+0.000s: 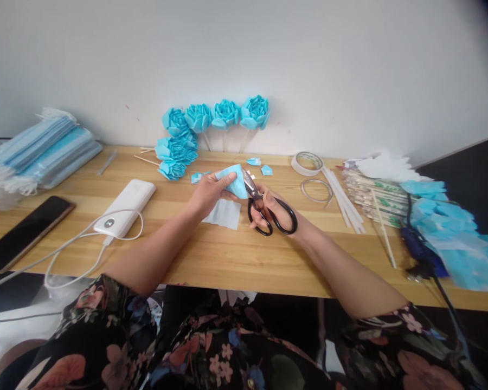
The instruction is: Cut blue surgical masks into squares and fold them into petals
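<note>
My left hand (211,194) pinches a folded light-blue piece of mask fabric (236,183) above the table. My right hand (268,205) is closed round black-handled scissors (250,187), whose blades meet the fabric's right edge. Whether the blades are cutting into it I cannot tell. Below the hands lies a pale white sheet (226,215). Small cut blue pieces (267,170) rest on the wood just beyond. Several blue fabric roses (226,114) on thin sticks lean against the wall, with more roses (174,146) piled at their left.
On the left are stacked face masks (49,149), a phone (28,233) and a white power bank (126,206) with its cable. To the right lie tape (307,163), a wire coil (317,190), white strips (344,203), wrapped sticks (370,197), a blue glue gun (421,252) and blue fabric (451,238).
</note>
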